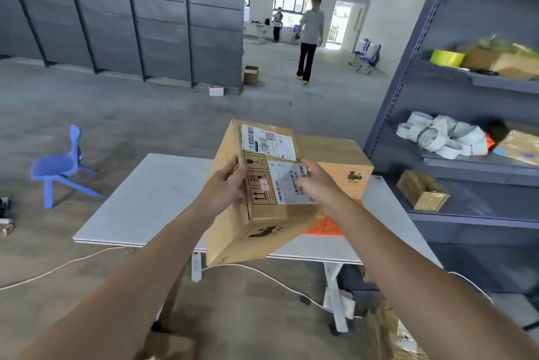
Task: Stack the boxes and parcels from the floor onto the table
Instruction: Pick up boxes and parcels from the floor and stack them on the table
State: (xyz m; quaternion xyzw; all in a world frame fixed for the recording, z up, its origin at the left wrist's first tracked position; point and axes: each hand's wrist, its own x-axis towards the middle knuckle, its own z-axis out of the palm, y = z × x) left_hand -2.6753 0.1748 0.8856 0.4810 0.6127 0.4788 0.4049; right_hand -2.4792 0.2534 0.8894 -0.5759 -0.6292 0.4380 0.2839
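I hold a tilted cardboard box (pixel 256 222) with white shipping labels above the near edge of the white table (pixel 145 199). My left hand (pixel 226 187) grips its left edge, thumb on the labelled face. My right hand (pixel 318 184) grips the right side over a label. Behind it, a larger cardboard box (pixel 341 161) sits on the table at the right, with an orange parcel (pixel 323 225) lying on the table beside it. More cardboard (pixel 166 345) lies on the floor at the bottom edge.
A grey metal shelf unit (pixel 466 155) with tape rolls and boxes stands to the right. A blue plastic chair (pixel 62 167) is on the left floor. White cables (pixel 73 263) run under the table. A person (pixel 310 36) walks in the background near a small box (pixel 250 75).
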